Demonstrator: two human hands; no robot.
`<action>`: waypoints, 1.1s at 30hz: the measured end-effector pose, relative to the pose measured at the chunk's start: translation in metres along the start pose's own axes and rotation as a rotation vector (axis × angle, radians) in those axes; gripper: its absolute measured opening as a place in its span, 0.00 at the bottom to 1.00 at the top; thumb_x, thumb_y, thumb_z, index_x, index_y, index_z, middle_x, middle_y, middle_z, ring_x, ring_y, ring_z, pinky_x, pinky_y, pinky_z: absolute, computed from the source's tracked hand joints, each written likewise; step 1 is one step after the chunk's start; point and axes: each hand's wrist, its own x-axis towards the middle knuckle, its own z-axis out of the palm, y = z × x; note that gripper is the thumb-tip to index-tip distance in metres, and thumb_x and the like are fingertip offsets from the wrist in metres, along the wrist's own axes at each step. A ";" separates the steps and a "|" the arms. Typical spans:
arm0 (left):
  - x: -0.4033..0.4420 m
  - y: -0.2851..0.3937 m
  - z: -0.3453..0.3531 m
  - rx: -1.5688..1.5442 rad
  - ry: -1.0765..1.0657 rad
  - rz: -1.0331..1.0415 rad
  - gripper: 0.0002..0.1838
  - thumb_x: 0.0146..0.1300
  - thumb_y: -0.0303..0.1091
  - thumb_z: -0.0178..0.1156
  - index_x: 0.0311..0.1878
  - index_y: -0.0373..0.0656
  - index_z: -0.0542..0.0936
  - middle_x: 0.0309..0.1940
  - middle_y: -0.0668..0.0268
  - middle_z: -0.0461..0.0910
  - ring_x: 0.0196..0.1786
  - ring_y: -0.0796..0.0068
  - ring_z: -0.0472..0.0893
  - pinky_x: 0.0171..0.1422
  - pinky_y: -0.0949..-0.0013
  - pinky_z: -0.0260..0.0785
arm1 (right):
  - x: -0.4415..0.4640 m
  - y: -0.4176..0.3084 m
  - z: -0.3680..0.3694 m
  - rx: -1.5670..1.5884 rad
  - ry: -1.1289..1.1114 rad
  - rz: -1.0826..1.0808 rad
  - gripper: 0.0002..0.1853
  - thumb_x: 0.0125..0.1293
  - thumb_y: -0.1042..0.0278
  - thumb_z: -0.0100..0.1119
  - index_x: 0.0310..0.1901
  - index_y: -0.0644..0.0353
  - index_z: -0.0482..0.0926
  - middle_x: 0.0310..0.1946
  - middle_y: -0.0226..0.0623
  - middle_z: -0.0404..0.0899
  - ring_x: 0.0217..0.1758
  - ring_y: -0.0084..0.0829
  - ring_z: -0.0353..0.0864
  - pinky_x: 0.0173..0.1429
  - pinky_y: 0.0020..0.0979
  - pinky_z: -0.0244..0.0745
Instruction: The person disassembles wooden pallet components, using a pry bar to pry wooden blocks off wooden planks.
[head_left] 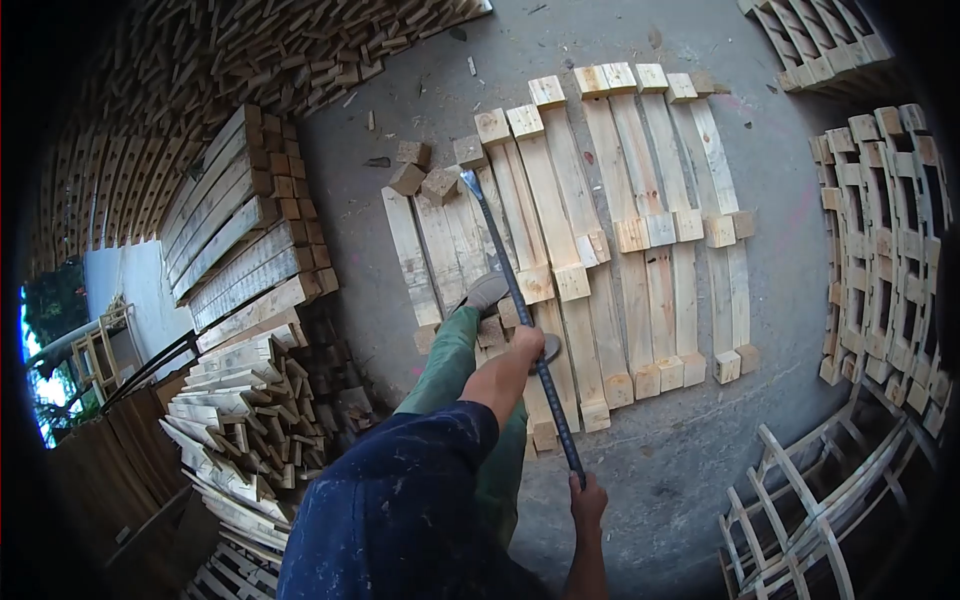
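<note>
My left hand (527, 343) is wrapped around the middle of a long dark pry bar (503, 262). Lower down, my right hand (588, 497) grips the bar's near end. The bar slants away from me, and its flat shiny tip is beside a wooden block (440, 186) at the far end of some boards. More loose blocks (405, 179) lie around that tip. Under the bar, rows of planks with blocks (530, 195) rest on the floor. One shoe (487, 290) stands on the planks; the other is mostly hidden behind my left hand and the bar.
Stacked beams (220, 210) and a pile of split boards (235, 420) stand on the left. A large wood heap (250, 60) fills the far left. Pallets (880, 260) stand at the right, with a slatted wooden frame (800, 510) nearer me. Wood scraps dot the concrete floor (660, 460).
</note>
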 end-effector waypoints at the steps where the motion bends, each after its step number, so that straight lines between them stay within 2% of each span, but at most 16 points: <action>1: -0.011 0.005 0.002 -0.058 0.175 0.046 0.13 0.57 0.32 0.54 0.39 0.30 0.78 0.29 0.51 0.80 0.29 0.58 0.82 0.32 0.60 0.73 | 0.004 0.011 0.015 -0.025 0.033 -0.029 0.17 0.59 0.51 0.58 0.29 0.59 0.76 0.15 0.47 0.74 0.21 0.51 0.76 0.27 0.47 0.68; 3: -0.026 0.003 -0.020 -0.034 0.057 0.014 0.16 0.56 0.33 0.57 0.42 0.30 0.76 0.31 0.49 0.80 0.30 0.58 0.82 0.33 0.61 0.73 | -0.006 0.016 0.034 -0.029 -0.022 -0.009 0.18 0.61 0.51 0.57 0.31 0.60 0.76 0.17 0.48 0.75 0.24 0.52 0.77 0.29 0.47 0.69; 6: -0.039 -0.004 -0.053 0.138 0.119 0.224 0.20 0.54 0.33 0.59 0.46 0.27 0.72 0.31 0.50 0.80 0.30 0.59 0.82 0.33 0.60 0.75 | -0.049 -0.028 0.033 0.105 -0.137 0.033 0.18 0.60 0.51 0.57 0.34 0.60 0.75 0.18 0.49 0.75 0.25 0.52 0.78 0.30 0.47 0.69; 8: -0.018 -0.009 -0.070 0.172 0.042 0.141 0.20 0.53 0.33 0.60 0.44 0.28 0.72 0.30 0.49 0.80 0.31 0.58 0.83 0.34 0.60 0.74 | -0.082 -0.062 0.012 0.242 -0.140 0.028 0.18 0.61 0.50 0.56 0.39 0.59 0.75 0.20 0.49 0.77 0.26 0.52 0.78 0.32 0.47 0.70; 9: -0.026 -0.006 -0.078 0.209 0.073 0.198 0.16 0.54 0.34 0.60 0.38 0.29 0.74 0.26 0.52 0.79 0.26 0.60 0.81 0.28 0.59 0.73 | -0.096 -0.083 -0.002 0.211 -0.100 0.022 0.18 0.60 0.49 0.56 0.39 0.57 0.76 0.20 0.48 0.77 0.26 0.51 0.78 0.32 0.46 0.71; 10: -0.044 -0.002 -0.085 0.212 0.076 0.202 0.16 0.54 0.34 0.60 0.38 0.29 0.74 0.26 0.52 0.79 0.26 0.60 0.81 0.28 0.59 0.73 | -0.106 -0.103 -0.017 0.180 -0.057 0.011 0.18 0.60 0.49 0.56 0.39 0.56 0.76 0.19 0.47 0.77 0.25 0.50 0.79 0.32 0.46 0.71; 13: -0.095 0.038 -0.113 0.076 -0.179 0.154 0.14 0.58 0.34 0.59 0.25 0.33 0.72 0.16 0.60 0.72 0.13 0.67 0.71 0.14 0.61 0.65 | -0.121 -0.151 -0.041 -0.040 -0.013 0.057 0.18 0.58 0.47 0.57 0.38 0.53 0.77 0.18 0.44 0.77 0.22 0.46 0.79 0.28 0.44 0.73; 16: -0.052 0.065 -0.130 0.069 -0.169 0.169 0.14 0.59 0.34 0.60 0.25 0.34 0.72 0.16 0.60 0.72 0.12 0.68 0.69 0.14 0.63 0.64 | -0.101 -0.173 -0.011 -0.031 0.162 -0.083 0.19 0.56 0.44 0.58 0.37 0.51 0.78 0.15 0.42 0.76 0.18 0.43 0.78 0.22 0.42 0.72; 18: -0.048 0.092 -0.134 0.038 -0.107 0.082 0.15 0.60 0.35 0.60 0.24 0.34 0.72 0.16 0.60 0.72 0.12 0.69 0.69 0.14 0.63 0.64 | -0.096 -0.183 0.002 -0.081 0.162 -0.092 0.19 0.55 0.44 0.58 0.37 0.52 0.78 0.15 0.41 0.76 0.17 0.43 0.78 0.21 0.42 0.71; 23: -0.042 0.050 -0.119 -0.064 -0.099 0.106 0.15 0.58 0.34 0.59 0.23 0.32 0.70 0.14 0.60 0.71 0.13 0.69 0.71 0.13 0.63 0.64 | -0.084 -0.125 0.047 -0.081 -0.049 -0.055 0.20 0.56 0.44 0.59 0.37 0.55 0.75 0.14 0.42 0.74 0.17 0.45 0.77 0.23 0.43 0.71; 25: -0.041 0.035 -0.093 -0.009 -0.011 0.230 0.13 0.57 0.33 0.58 0.27 0.31 0.71 0.14 0.59 0.72 0.11 0.65 0.74 0.13 0.63 0.66 | -0.066 -0.078 0.064 -0.057 -0.123 -0.015 0.19 0.56 0.47 0.60 0.36 0.56 0.74 0.15 0.42 0.74 0.19 0.47 0.76 0.26 0.44 0.70; 26: -0.052 0.039 -0.080 0.054 0.008 0.182 0.13 0.57 0.33 0.58 0.30 0.30 0.71 0.16 0.57 0.74 0.16 0.62 0.77 0.18 0.62 0.69 | -0.050 -0.051 0.073 -0.058 -0.133 0.021 0.18 0.57 0.49 0.61 0.36 0.56 0.73 0.16 0.43 0.74 0.20 0.48 0.76 0.27 0.45 0.70; 28: 0.033 -0.024 -0.023 0.098 0.090 0.194 0.16 0.54 0.34 0.60 0.36 0.28 0.71 0.26 0.50 0.78 0.32 0.52 0.81 0.38 0.58 0.73 | -0.018 -0.011 0.076 -0.011 -0.084 0.037 0.16 0.57 0.53 0.62 0.37 0.57 0.73 0.19 0.44 0.75 0.24 0.49 0.75 0.30 0.47 0.69; 30: 0.024 -0.023 0.003 -0.052 0.079 0.184 0.17 0.53 0.35 0.60 0.37 0.29 0.71 0.28 0.48 0.78 0.33 0.51 0.81 0.42 0.57 0.73 | 0.008 0.025 0.082 -0.001 -0.093 0.051 0.15 0.57 0.55 0.62 0.36 0.57 0.73 0.20 0.45 0.75 0.25 0.50 0.75 0.31 0.48 0.68; 31: 0.021 -0.024 0.014 0.058 0.355 0.487 0.12 0.58 0.33 0.58 0.33 0.32 0.71 0.18 0.59 0.75 0.15 0.66 0.77 0.16 0.62 0.66 | 0.016 0.034 0.085 -0.004 -0.073 0.050 0.15 0.57 0.55 0.62 0.36 0.57 0.73 0.20 0.45 0.75 0.25 0.50 0.75 0.31 0.48 0.68; 33: 0.021 -0.020 0.005 0.102 0.280 0.441 0.12 0.58 0.33 0.58 0.33 0.33 0.70 0.18 0.59 0.74 0.15 0.67 0.76 0.16 0.62 0.66 | 0.005 0.025 0.075 -0.025 -0.101 0.110 0.16 0.56 0.53 0.63 0.35 0.57 0.74 0.22 0.45 0.77 0.26 0.51 0.74 0.32 0.48 0.69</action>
